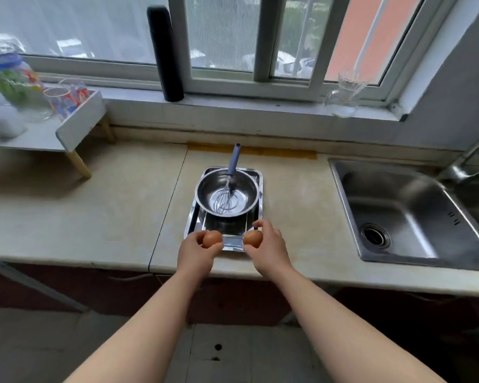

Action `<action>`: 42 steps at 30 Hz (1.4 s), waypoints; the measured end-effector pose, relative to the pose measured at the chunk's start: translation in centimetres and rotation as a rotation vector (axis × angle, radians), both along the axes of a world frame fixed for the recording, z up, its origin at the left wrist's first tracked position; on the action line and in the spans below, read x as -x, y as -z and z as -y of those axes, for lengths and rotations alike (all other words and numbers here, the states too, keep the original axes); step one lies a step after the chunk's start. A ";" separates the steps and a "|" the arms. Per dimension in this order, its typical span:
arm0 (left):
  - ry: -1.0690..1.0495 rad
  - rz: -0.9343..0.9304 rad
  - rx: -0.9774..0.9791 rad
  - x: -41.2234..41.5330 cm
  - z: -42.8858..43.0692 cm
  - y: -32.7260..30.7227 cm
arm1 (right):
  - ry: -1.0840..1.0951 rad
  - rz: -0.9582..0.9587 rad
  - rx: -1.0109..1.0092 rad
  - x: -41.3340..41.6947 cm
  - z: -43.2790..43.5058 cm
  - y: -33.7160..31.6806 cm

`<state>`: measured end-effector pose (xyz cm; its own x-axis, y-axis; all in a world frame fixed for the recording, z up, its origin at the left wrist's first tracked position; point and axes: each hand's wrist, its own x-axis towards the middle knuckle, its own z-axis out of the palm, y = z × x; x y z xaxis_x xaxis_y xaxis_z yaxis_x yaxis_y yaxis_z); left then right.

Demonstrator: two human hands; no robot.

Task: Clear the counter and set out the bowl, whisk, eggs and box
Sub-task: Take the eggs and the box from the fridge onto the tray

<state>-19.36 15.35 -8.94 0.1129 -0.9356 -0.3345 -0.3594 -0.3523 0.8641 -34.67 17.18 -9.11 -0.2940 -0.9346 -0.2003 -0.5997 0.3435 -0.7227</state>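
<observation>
Beige stone counter (94,217) ran beneath a wide window, with a steel sink (398,211) set into it on the right and a faucet (470,158) at the far right edge. On the sill stood a tall black cylinder (165,53) and, well to the right, a clear glass jug (344,94). At the left, a small white shelf (75,125) on wooden legs carried patterned drinking glasses (67,96) and a blurred plastic jar (9,81).

Near the counter's middle lay a rectangular steel tray (190,225). A round steel bowl (227,193) sat on the tray's far half. A wire whisk (228,186) rested inside the bowl, its wires on the bowl floor and its blue handle leaning over the far rim toward the window. A shallow steel box appeared to sit within the tray's near half; its edges could not be told apart from the tray with certainty.

Both forearms were extended over the counter's front edge. The left hand (197,250) was curled around a brown egg (212,239), held at the tray's near-left corner. The right hand (266,241) was likewise curled around a second brown egg (252,239), held at the tray's near-right corner. The two eggs were level with one another and apart, above the tray's near rim. Whether either egg touched the tray could not be determined.
</observation>
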 end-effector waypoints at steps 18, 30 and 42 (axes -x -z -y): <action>0.330 0.186 -0.101 0.5 8.4 5.2 | 0.063 -0.198 -0.196 -1.4 6.7 4.9; 0.576 0.237 -0.114 0.0 9.4 5.0 | 0.135 -0.183 -0.333 -3.3 6.3 4.2; 0.538 0.151 -0.038 0.0 8.8 3.5 | 0.289 -0.097 -0.304 -4.0 4.0 2.1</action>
<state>-19.36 6.56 -12.43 -0.3275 -0.8621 -0.3866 -0.6162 -0.1153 0.7791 -30.63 13.22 -11.25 -0.5660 -0.7136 -0.4128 -0.5075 0.6962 -0.5077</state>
